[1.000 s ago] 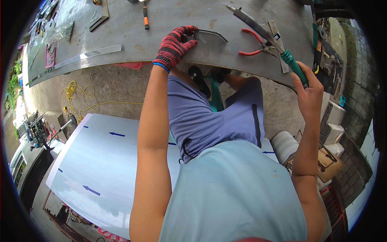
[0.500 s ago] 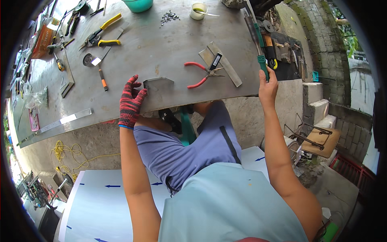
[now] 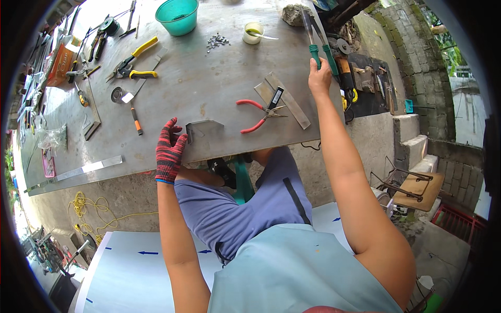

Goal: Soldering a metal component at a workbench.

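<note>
Left hand: in a red and black glove, the left hand (image 3: 170,152) is over the near edge of the metal table (image 3: 235,73), fingers parted and gripping nothing visible.
Bent metal strip: the strip (image 3: 190,133) is on the table just beside the gloved fingertips; whether they touch, I cannot tell.
Right hand: bare, the right hand (image 3: 319,79) reaches to the table's right side, grasping a green-handled tool (image 3: 314,50).
Beside that tool: a second green-handled tool (image 3: 327,51), and a rough stone (image 3: 293,15) near their far ends.
Between the hands: red-handled pliers (image 3: 267,113), jaws spread, next to two crossed flat bars (image 3: 293,106).
Farther back: teal bowl (image 3: 177,22), small metal bits (image 3: 217,41), pale cup (image 3: 253,34).
</note>
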A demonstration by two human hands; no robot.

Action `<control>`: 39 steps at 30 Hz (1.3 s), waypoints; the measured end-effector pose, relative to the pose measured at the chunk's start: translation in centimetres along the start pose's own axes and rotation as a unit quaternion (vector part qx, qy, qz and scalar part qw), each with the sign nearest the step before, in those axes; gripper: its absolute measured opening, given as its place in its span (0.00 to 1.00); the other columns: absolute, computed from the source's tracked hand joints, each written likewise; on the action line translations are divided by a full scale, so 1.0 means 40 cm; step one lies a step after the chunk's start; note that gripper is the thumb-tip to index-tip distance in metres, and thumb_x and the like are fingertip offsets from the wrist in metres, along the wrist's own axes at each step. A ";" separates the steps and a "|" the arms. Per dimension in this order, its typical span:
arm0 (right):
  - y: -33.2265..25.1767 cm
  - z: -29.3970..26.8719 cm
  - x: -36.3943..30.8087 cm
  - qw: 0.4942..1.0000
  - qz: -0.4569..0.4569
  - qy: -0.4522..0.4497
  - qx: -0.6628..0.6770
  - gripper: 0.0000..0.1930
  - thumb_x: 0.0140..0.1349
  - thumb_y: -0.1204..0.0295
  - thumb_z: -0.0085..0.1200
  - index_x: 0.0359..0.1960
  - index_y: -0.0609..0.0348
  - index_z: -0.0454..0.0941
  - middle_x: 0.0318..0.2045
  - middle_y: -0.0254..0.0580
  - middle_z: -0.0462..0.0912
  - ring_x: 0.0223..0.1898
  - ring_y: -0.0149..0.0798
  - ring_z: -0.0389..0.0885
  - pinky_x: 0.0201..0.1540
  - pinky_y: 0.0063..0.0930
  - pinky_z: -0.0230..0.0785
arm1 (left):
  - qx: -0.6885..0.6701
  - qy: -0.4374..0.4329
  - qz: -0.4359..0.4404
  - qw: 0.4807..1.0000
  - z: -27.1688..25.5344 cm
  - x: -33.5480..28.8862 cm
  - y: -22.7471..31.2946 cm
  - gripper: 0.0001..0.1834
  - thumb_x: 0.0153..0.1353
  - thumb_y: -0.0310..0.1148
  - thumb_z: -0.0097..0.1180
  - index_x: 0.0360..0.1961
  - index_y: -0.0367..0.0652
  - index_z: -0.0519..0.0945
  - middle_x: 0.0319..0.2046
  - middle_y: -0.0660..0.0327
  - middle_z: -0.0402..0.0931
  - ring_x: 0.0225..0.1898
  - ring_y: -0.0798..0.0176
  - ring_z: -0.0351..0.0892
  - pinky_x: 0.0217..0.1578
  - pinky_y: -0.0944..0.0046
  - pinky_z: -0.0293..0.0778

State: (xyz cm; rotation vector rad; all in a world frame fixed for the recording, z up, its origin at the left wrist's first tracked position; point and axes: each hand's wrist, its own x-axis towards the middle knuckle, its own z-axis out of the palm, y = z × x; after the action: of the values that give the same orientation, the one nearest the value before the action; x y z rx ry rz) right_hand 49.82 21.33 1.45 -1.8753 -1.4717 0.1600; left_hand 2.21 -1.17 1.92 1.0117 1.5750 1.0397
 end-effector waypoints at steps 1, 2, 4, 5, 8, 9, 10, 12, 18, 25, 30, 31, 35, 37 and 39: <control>-0.002 0.022 0.004 1.000 0.000 -0.009 0.006 0.22 0.75 0.52 0.56 0.53 0.61 0.81 0.43 0.58 0.88 0.46 0.63 0.86 0.50 0.53 0.75 | -0.006 -0.002 -0.007 1.000 -0.003 -0.008 0.004 0.35 0.65 0.20 0.66 0.73 0.46 0.73 0.52 0.61 0.80 0.43 0.70 0.80 0.47 0.66 0.78; 0.000 0.038 0.009 1.000 0.000 -0.009 0.001 0.22 0.75 0.52 0.56 0.53 0.61 0.81 0.44 0.58 0.88 0.47 0.63 0.85 0.50 0.53 0.75 | -0.011 -0.006 -0.015 1.000 -0.004 -0.016 0.009 0.35 0.65 0.20 0.66 0.73 0.46 0.73 0.52 0.61 0.80 0.43 0.70 0.80 0.48 0.66 0.78; 0.013 0.068 0.023 1.000 0.005 -0.020 -0.019 0.23 0.75 0.51 0.56 0.52 0.61 0.81 0.46 0.59 0.87 0.50 0.63 0.84 0.53 0.54 0.74 | -0.020 -0.006 -0.020 1.000 -0.003 -0.015 0.012 0.36 0.64 0.20 0.68 0.73 0.46 0.72 0.52 0.61 0.80 0.43 0.71 0.80 0.48 0.66 0.79; 0.045 0.074 0.037 1.000 -0.001 -0.021 -0.019 0.23 0.75 0.51 0.56 0.53 0.62 0.81 0.48 0.59 0.86 0.51 0.63 0.83 0.55 0.54 0.74 | -0.034 -0.016 -0.019 0.999 0.002 -0.012 0.013 0.37 0.63 0.21 0.69 0.73 0.46 0.72 0.52 0.61 0.80 0.43 0.71 0.79 0.49 0.66 0.79; 0.085 0.078 0.058 0.996 0.012 -0.014 -0.092 0.25 0.75 0.50 0.55 0.53 0.63 0.82 0.49 0.60 0.84 0.53 0.64 0.82 0.57 0.55 0.73 | 0.035 -0.025 -0.004 0.999 0.021 0.004 0.035 0.42 0.58 0.25 0.75 0.74 0.48 0.72 0.55 0.63 0.80 0.45 0.69 0.75 0.52 0.64 0.78; 0.069 0.101 0.054 0.994 0.019 -0.012 -0.111 0.25 0.74 0.50 0.56 0.54 0.63 0.83 0.50 0.61 0.83 0.54 0.64 0.81 0.59 0.54 0.72 | 0.070 -0.019 0.010 0.997 0.006 -0.008 0.032 0.44 0.56 0.27 0.77 0.74 0.50 0.72 0.56 0.63 0.80 0.45 0.68 0.74 0.54 0.63 0.78; 0.064 0.107 0.056 0.992 0.029 -0.023 -0.124 0.26 0.74 0.50 0.56 0.54 0.62 0.84 0.50 0.61 0.83 0.55 0.63 0.81 0.60 0.53 0.72 | 0.078 -0.011 -0.003 0.997 0.001 -0.008 0.028 0.44 0.56 0.27 0.77 0.74 0.50 0.72 0.56 0.63 0.80 0.45 0.68 0.74 0.54 0.63 0.78; 0.074 0.107 0.060 0.990 0.029 -0.018 -0.135 0.26 0.72 0.48 0.58 0.55 0.60 0.84 0.52 0.59 0.83 0.56 0.62 0.80 0.62 0.53 0.71 | 0.099 -0.024 0.039 0.994 0.005 -0.003 0.021 0.47 0.52 0.30 0.80 0.74 0.51 0.72 0.59 0.63 0.79 0.48 0.65 0.75 0.57 0.60 0.77; -0.106 0.035 -0.013 0.993 -0.065 0.054 -0.081 0.19 0.70 0.56 0.64 0.52 0.59 0.85 0.42 0.45 0.85 0.46 0.49 0.81 0.56 0.43 0.74 | 0.158 -0.029 0.041 0.986 -0.003 -0.029 0.041 0.49 0.49 0.32 0.82 0.73 0.51 0.73 0.62 0.60 0.76 0.51 0.61 0.77 0.59 0.58 0.78; -0.453 -0.005 -0.386 0.911 -0.239 -0.291 0.169 0.14 0.66 0.68 0.66 0.51 0.58 0.85 0.45 0.45 0.83 0.48 0.47 0.81 0.53 0.39 0.75 | 0.234 0.032 0.023 0.971 0.049 -0.044 0.047 0.42 0.52 0.32 0.80 0.70 0.48 0.76 0.57 0.57 0.76 0.48 0.59 0.78 0.56 0.58 0.79; -0.489 0.066 -0.515 0.912 -0.263 -0.281 0.141 0.14 0.63 0.70 0.68 0.50 0.58 0.85 0.46 0.46 0.82 0.50 0.51 0.80 0.57 0.42 0.73 | 0.265 0.121 0.048 0.955 0.122 -0.052 0.021 0.35 0.56 0.34 0.75 0.65 0.42 0.78 0.56 0.50 0.77 0.51 0.52 0.81 0.55 0.54 0.80; -0.490 0.080 -0.525 0.911 -0.267 -0.282 0.141 0.14 0.63 0.70 0.68 0.50 0.58 0.85 0.46 0.46 0.82 0.50 0.51 0.80 0.57 0.42 0.73 | 0.295 0.148 0.087 0.940 0.130 -0.049 0.010 0.32 0.57 0.36 0.74 0.63 0.40 0.78 0.55 0.47 0.78 0.54 0.46 0.82 0.55 0.52 0.80; -0.499 0.100 -0.545 0.916 -0.244 -0.291 0.130 0.08 0.64 0.73 0.67 0.44 0.60 0.86 0.41 0.45 0.85 0.46 0.50 0.83 0.50 0.40 0.75 | 0.291 0.181 0.095 0.935 0.148 -0.051 -0.003 0.29 0.58 0.35 0.73 0.60 0.40 0.79 0.52 0.47 0.80 0.52 0.43 0.82 0.53 0.50 0.80; -0.515 0.089 -0.544 0.918 -0.233 -0.285 0.145 0.06 0.64 0.74 0.66 0.41 0.60 0.86 0.39 0.44 0.85 0.44 0.50 0.84 0.48 0.40 0.75 | 0.205 0.184 0.031 0.961 0.152 -0.067 0.011 0.29 0.58 0.36 0.73 0.60 0.39 0.80 0.50 0.48 0.82 0.46 0.48 0.84 0.51 0.53 0.80; -0.540 0.043 -0.527 0.914 -0.266 -0.267 0.152 0.04 0.64 0.75 0.65 0.39 0.56 0.87 0.37 0.42 0.84 0.41 0.49 0.83 0.45 0.42 0.76 | 0.121 0.166 -0.003 0.979 0.140 -0.100 0.066 0.29 0.61 0.36 0.72 0.62 0.39 0.79 0.50 0.51 0.83 0.43 0.54 0.84 0.50 0.56 0.80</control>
State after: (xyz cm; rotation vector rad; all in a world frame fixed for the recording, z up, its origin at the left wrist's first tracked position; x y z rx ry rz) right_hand 24.79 5.11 6.39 -1.1668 -2.1287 0.6363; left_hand 8.76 -3.31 4.50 1.0306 2.0141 1.0716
